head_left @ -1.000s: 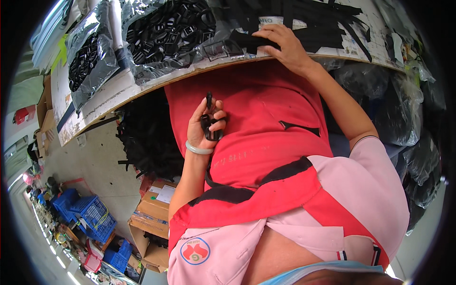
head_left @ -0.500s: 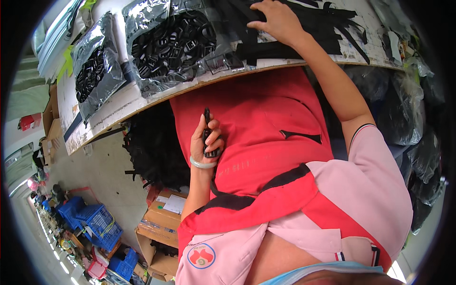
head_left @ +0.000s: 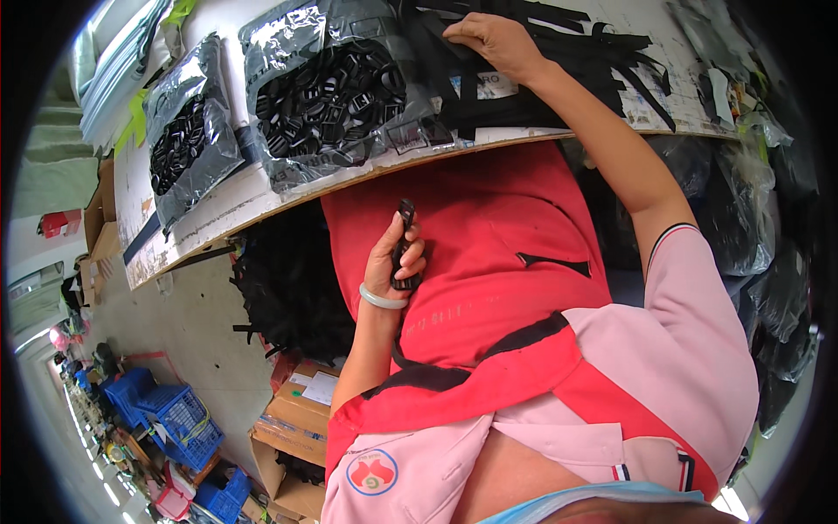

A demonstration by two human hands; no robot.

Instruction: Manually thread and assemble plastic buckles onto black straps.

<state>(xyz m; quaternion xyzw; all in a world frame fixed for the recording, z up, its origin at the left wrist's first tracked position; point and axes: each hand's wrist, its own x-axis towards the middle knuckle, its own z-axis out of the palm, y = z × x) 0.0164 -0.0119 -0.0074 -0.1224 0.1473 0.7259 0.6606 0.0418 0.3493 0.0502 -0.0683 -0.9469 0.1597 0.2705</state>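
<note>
My left hand is closed around a small stack of black plastic buckles, held upright in front of the red apron. Up on the table my right hand reaches over a spread of black webbing straps. Its thumb and fingertips are pinched together at a strap there; the dark material makes the grip itself hard to see. Left of the straps, a large open clear bag holds many black buckles. A smaller clear bag of black buckles lies further left.
The white worktable has a curved-looking near edge between me and the straps. Below it hangs a dark heap of black straps. Cardboard boxes and blue crates stand at lower left. Plastic-wrapped bundles crowd the right.
My right hand's fingers have gone from spread to pinched together over the straps. My left hand with the buckles has shifted slightly right, and the buckles tilt more. The view has moved a little.
</note>
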